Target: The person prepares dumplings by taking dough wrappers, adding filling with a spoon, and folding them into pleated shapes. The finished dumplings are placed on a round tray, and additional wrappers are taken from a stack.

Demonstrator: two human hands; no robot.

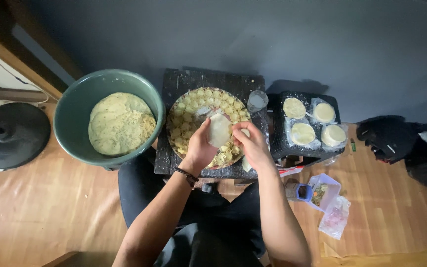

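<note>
Your green tub (75, 106) stands on the floor (35, 212) to your left, holding a flattened mass of pale filling (119, 123). Just beside it, the dark surface (184, 81) carries a round tray (174, 116) crowded with small folded dumplings (189, 111), and a clear cup (257, 100) stands at the tray's far right edge. A second, smaller dark surface (278, 143) to your right bears four stacks of round wrappers (303, 133) on plastic.

Your left hand (200, 147) is raised over the tray, fingers curled around a single wrapper (220, 130), cupping it from below. Your right hand (253, 143) meets it from the other side, fingertips pinching at the wrapper's lower right edge. Both forearms angle inward from your lap, and a dark bracelet (187, 175) circles your left wrist.
</note>
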